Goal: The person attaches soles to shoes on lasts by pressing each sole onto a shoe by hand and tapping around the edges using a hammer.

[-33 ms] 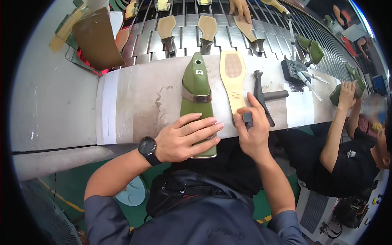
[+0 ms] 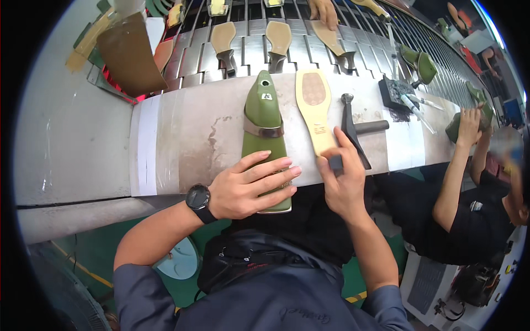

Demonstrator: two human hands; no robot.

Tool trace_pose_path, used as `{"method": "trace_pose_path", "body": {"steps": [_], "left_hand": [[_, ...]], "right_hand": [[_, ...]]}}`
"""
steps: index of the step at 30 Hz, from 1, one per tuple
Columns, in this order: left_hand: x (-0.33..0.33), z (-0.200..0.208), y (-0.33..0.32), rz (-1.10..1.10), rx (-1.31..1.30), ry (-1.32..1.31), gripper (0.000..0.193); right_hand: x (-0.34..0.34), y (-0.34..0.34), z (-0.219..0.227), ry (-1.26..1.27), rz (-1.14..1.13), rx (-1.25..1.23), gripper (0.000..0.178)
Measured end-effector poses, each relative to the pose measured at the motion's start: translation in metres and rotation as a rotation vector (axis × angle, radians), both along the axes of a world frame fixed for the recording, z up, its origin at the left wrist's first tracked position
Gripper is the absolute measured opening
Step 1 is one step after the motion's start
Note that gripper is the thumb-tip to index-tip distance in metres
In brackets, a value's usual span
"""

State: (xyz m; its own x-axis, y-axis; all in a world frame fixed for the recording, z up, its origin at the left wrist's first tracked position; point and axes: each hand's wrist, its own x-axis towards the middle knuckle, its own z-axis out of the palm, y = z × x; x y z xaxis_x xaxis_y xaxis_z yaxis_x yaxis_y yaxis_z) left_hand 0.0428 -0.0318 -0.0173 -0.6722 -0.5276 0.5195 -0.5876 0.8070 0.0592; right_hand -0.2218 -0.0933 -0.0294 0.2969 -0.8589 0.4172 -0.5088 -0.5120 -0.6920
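Note:
A green shoe last (image 2: pixel 265 110) with a brown strap (image 2: pixel 264 130) across it lies on the table, its toe pointing away from me. My left hand (image 2: pixel 248 187) rests over its near end, fingers spread flat on it. To its right lies a pale yellow insole (image 2: pixel 313 105) with a tan patch at the broad end. Thumb and a finger of my right hand (image 2: pixel 343 171) pinch the insole's narrow near end, the index finger stretched forward. Between those fingers shows a small dark grey block (image 2: pixel 335 161); whether it is joined to the insole is hidden.
A hammer (image 2: pixel 353 132) lies right of the insole. Beyond it is a black block (image 2: pixel 395 92) with syringe-like tubes (image 2: pixel 415 113). Several heeled soles (image 2: pixel 278 41) stand on the slatted conveyor (image 2: pixel 248 47), where another person's hand (image 2: pixel 324 12) touches one. A co-worker (image 2: pixel 464 215) handles a green piece at right.
The grey block by my right fingers is a little more covered and looks darker. The left hand has stayed on the last.

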Motion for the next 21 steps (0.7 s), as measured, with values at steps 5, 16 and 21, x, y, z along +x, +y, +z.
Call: {"method": "trace_pose_path", "body": {"steps": [5,16,21], "left_hand": [[0.009,0.035,0.000,-0.040,0.110,0.097,0.045],[0.005,0.148,-0.040,-0.012,0.859,1.264,0.055],[-0.008,0.139,-0.044,-0.076,0.808,1.290,0.056]], "right_hand": [[-0.051,0.090,-0.009,-0.655,0.120,0.449,0.031],[-0.015,0.070,0.000,-0.851,0.176,0.767,0.034],[0.013,0.071,0.071,-0.760,0.425,0.623,0.035]]}}
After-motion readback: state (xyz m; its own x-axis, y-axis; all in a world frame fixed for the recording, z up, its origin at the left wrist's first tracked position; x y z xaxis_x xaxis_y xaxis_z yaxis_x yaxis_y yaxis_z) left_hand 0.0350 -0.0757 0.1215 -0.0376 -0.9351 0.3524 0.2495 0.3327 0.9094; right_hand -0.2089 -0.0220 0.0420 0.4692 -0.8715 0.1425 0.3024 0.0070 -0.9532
